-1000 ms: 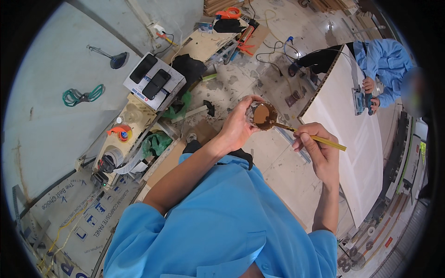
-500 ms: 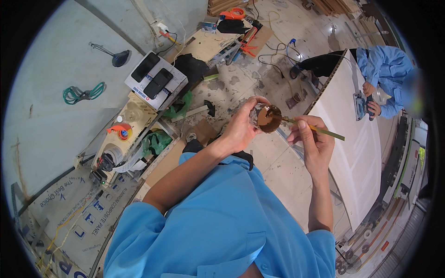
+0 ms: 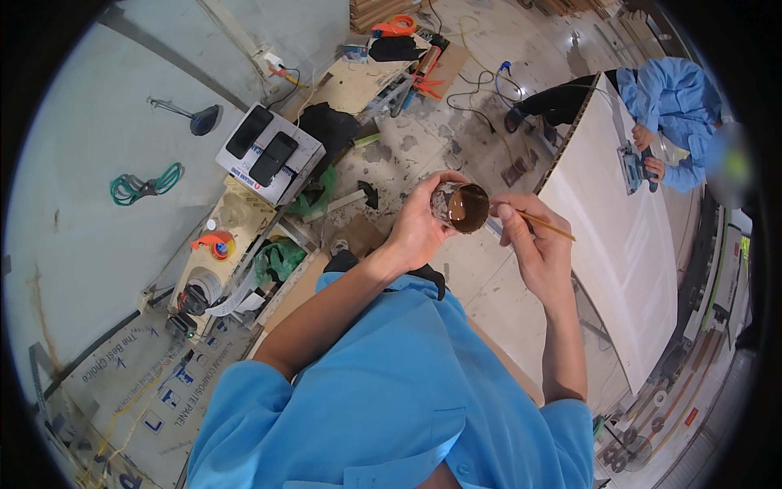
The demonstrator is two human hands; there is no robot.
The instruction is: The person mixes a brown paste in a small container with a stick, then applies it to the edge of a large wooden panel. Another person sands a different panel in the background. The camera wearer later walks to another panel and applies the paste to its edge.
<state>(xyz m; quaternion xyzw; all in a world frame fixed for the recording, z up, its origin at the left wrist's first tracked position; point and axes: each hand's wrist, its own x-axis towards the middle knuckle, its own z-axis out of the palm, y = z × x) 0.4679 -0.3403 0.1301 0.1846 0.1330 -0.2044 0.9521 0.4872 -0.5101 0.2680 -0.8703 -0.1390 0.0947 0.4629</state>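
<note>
Cup (image 3: 441, 203) grasped around its side by left hand (image 3: 418, 226), mouth tilted toward right hand (image 3: 533, 244); brown mix (image 3: 466, 215) seen inside. Thin stick (image 3: 551, 226) pinched in right-hand fingers, just beside the cup rim; whether its tip is dipped cannot be told. Stirring or scooping is judged to be in hand. For the next move, cup is to be kept steady, stick guided at the rim, spilling avoided. White panel (image 3: 623, 244) is located right of right hand.
</note>
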